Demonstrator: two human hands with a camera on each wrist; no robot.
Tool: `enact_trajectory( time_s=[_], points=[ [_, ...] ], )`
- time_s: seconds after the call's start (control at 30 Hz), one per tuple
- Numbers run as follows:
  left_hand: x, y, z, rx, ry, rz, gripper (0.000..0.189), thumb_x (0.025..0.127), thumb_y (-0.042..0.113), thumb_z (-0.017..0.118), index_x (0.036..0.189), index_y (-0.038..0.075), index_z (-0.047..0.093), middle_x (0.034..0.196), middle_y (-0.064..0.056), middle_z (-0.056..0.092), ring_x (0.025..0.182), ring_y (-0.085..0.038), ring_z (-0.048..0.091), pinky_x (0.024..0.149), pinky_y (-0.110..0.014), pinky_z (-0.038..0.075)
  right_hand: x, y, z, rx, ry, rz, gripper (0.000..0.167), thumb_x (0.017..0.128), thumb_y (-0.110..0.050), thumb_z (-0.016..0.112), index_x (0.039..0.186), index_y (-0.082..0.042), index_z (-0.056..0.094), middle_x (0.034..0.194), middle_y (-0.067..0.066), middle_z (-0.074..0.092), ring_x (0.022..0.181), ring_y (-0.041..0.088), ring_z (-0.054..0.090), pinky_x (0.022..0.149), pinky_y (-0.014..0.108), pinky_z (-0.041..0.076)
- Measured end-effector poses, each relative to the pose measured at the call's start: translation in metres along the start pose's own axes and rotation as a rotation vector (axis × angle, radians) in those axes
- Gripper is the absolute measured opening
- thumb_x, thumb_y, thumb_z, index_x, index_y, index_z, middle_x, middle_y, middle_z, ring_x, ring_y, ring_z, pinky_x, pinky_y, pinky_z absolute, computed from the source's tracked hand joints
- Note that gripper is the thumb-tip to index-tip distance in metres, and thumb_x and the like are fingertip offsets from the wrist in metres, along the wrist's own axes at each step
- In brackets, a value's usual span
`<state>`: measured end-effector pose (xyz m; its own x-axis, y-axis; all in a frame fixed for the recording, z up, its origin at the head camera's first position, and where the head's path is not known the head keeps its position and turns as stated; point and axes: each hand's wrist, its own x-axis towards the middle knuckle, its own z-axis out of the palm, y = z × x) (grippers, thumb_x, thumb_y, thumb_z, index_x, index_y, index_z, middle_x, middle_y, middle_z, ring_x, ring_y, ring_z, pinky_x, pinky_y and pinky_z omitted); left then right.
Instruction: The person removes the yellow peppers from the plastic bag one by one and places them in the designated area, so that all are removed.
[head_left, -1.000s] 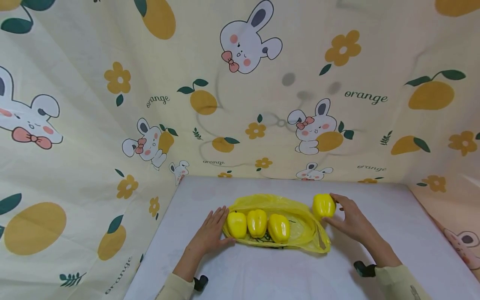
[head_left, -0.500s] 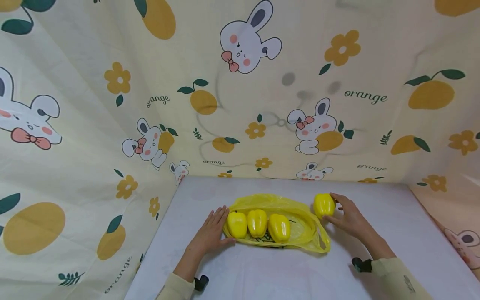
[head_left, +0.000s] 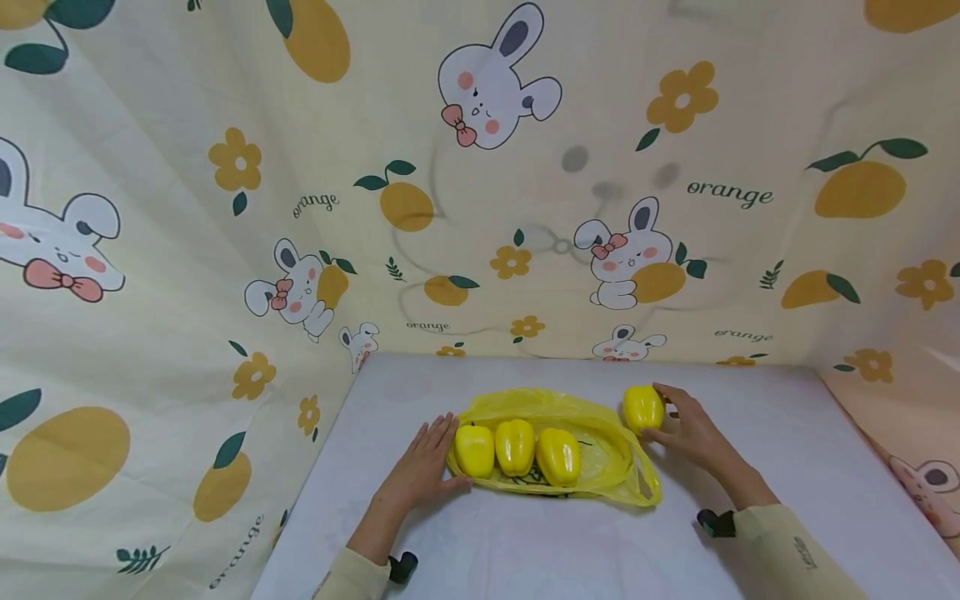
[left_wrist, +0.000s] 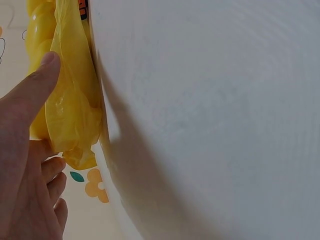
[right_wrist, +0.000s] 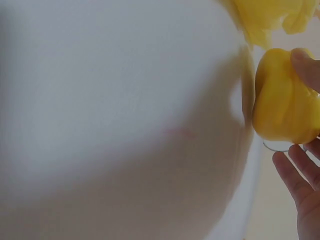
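Three yellow bell peppers sit in a row in the mouth of a yellow plastic bag (head_left: 611, 467), which lies on the table in the head view: a left one (head_left: 475, 451), a middle one (head_left: 514, 447) and a right one (head_left: 558, 457). My left hand (head_left: 422, 462) rests against the bag's left end, fingers straight. The left wrist view has its thumb (left_wrist: 44, 75) touching the bag's side. Between thumb and fingers my right hand (head_left: 697, 429) holds another yellow bell pepper (head_left: 643, 408), just beyond the bag's right end. In the right wrist view that pepper (right_wrist: 282, 100) appears close to the tabletop.
A white tabletop (head_left: 525, 550) spreads around the bag. Behind it and along the sides hangs a cream cloth (head_left: 480, 250) printed with rabbits, oranges and flowers. One loop handle (head_left: 648, 479) of the bag lies toward the right hand.
My right hand has shifted slightly left with the bell pepper, toward the bag. The left hand, the bag and the three peppers in it have stayed in place.
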<state>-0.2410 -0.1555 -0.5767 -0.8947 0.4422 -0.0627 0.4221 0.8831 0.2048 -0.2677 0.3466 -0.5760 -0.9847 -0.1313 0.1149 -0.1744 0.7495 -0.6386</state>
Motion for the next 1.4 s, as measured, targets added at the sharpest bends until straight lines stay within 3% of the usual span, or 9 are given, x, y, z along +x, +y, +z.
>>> enact_trajectory(
  time_s=[0.27, 0.53, 0.77, 1.2, 1.4],
  points=[
    [0.001, -0.001, 0.001, 0.002, -0.009, -0.002, 0.111, 0.094, 0.068, 0.071, 0.172, 0.009, 0.02, 0.18, -0.009, 0.016, 0.166, -0.027, 0.017, 0.136, -0.049, 0.012, 0.005, 0.003, 0.006, 0.009, -0.011, -0.002, 0.098, 0.089, -0.022, 0.09, 0.163, 0.005, 0.031, 0.155, 0.032, 0.042, 0.135, 0.049, 0.046, 0.11, 0.068, 0.05],
    [0.001, -0.004, 0.005, 0.004, 0.027, 0.041, 0.109, 0.096, 0.065, 0.071, 0.171, 0.004, 0.022, 0.179, -0.013, 0.02, 0.165, -0.03, 0.02, 0.136, -0.049, 0.014, 0.006, 0.002, 0.007, 0.017, -0.035, 0.03, 0.101, 0.091, -0.028, 0.09, 0.165, 0.003, 0.029, 0.16, 0.033, 0.036, 0.141, 0.051, 0.041, 0.113, 0.069, 0.047],
    [0.0, -0.002, 0.002, 0.0, 0.023, 0.034, 0.108, 0.096, 0.064, 0.072, 0.171, 0.003, 0.023, 0.179, -0.013, 0.02, 0.165, -0.03, 0.02, 0.136, -0.049, 0.015, 0.005, 0.002, 0.003, 0.011, -0.044, 0.026, 0.102, 0.091, -0.032, 0.089, 0.165, 0.003, 0.029, 0.164, 0.034, 0.032, 0.145, 0.054, 0.036, 0.114, 0.072, 0.044],
    [-0.001, 0.0, 0.0, -0.023, 0.022, 0.025, 0.108, 0.095, 0.061, 0.074, 0.171, 0.004, 0.023, 0.179, -0.013, 0.02, 0.165, -0.03, 0.02, 0.136, -0.05, 0.014, -0.004, -0.011, -0.003, -0.042, -0.026, 0.009, 0.099, 0.09, -0.035, 0.089, 0.163, 0.0, 0.034, 0.166, 0.035, 0.03, 0.141, 0.055, 0.04, 0.108, 0.072, 0.049],
    [-0.001, 0.0, 0.0, -0.012, 0.017, 0.028, 0.109, 0.096, 0.064, 0.073, 0.171, 0.004, 0.022, 0.179, -0.013, 0.02, 0.165, -0.03, 0.02, 0.136, -0.05, 0.014, -0.012, -0.021, -0.005, -0.051, 0.013, -0.048, 0.094, 0.09, -0.03, 0.09, 0.163, -0.002, 0.036, 0.166, 0.034, 0.031, 0.14, 0.055, 0.041, 0.106, 0.071, 0.052]
  ],
)
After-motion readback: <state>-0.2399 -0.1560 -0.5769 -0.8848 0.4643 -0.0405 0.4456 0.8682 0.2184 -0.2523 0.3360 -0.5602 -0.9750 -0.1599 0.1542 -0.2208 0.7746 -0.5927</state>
